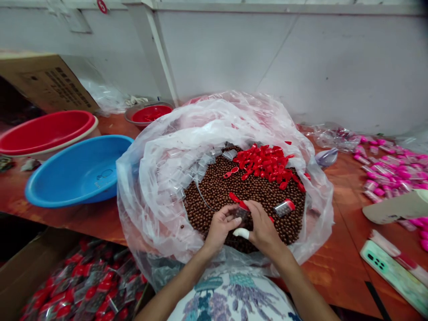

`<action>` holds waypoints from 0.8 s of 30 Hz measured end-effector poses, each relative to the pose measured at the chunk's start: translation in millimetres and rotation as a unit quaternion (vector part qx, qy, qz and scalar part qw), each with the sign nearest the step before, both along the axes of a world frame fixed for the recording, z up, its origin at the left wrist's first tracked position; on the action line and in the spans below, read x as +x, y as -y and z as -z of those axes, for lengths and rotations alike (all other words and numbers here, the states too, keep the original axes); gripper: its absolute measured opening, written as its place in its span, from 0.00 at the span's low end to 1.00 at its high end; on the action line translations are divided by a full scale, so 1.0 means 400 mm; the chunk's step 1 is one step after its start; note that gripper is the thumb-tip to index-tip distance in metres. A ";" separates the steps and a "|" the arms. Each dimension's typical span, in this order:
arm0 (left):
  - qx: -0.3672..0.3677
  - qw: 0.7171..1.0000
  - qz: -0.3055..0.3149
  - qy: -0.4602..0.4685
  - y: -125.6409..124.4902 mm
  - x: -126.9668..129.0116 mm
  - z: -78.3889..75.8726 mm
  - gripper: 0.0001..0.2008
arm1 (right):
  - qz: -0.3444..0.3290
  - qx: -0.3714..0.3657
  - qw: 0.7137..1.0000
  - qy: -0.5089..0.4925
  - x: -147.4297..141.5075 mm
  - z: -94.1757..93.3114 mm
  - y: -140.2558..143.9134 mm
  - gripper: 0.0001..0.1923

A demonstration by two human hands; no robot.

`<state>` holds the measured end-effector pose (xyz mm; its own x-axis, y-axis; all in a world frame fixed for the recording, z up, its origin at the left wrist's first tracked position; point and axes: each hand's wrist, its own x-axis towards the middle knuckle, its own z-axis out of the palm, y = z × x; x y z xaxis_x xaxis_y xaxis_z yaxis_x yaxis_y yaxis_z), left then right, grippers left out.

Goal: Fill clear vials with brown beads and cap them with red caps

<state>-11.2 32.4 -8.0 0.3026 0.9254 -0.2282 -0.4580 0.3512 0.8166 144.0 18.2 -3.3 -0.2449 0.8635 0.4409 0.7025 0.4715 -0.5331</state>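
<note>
Between my two hands is a small clear plastic box (239, 215) with dark contents and a red flip cap, its lid tipped up. My left hand (222, 225) grips the box from the left. My right hand (262, 225) has its fingers at the red cap; its thumb wears a white cover. Below them lie many brown balls (214, 187) in a large plastic bag (150, 133) with its rim folded out. Loose red caps (264, 162) are heaped at the back right of the balls, empty clear boxes (187, 178) at the left. A filled, capped box (284, 207) lies right of my hands.
At left stand a blue basin (80, 174) and a red basin (47, 131); a smaller red bowl (152, 113) is behind. A carton below holds capped boxes (90, 285). At right are pink-capped tubes (394, 169), a phone (394, 272) and a cup (397, 207).
</note>
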 end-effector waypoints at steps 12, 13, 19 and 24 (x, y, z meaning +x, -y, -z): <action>0.026 0.999 0.027 -0.034 0.009 -0.003 0.000 0.18 | 0.015 0.056 0.997 0.049 0.005 0.026 -0.002 0.28; 0.020 0.999 0.029 -0.030 0.007 -0.004 -0.005 0.18 | 0.020 0.046 0.998 0.036 0.004 0.024 0.001 0.28; -0.109 0.987 0.090 0.078 -0.012 0.002 -0.051 0.26 | 0.010 -0.012 1.000 0.002 -0.004 -0.011 0.017 0.31; -0.170 0.971 0.136 0.099 -0.013 0.016 -0.054 0.22 | -0.031 0.006 0.999 0.032 -0.002 0.000 0.028 0.32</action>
<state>-4.9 37.5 13.5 0.5939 0.6870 -0.4188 -0.4471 0.7145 0.5381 143.1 7.1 -3.3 -0.3256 0.8406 0.4328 0.7041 0.5211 -0.4824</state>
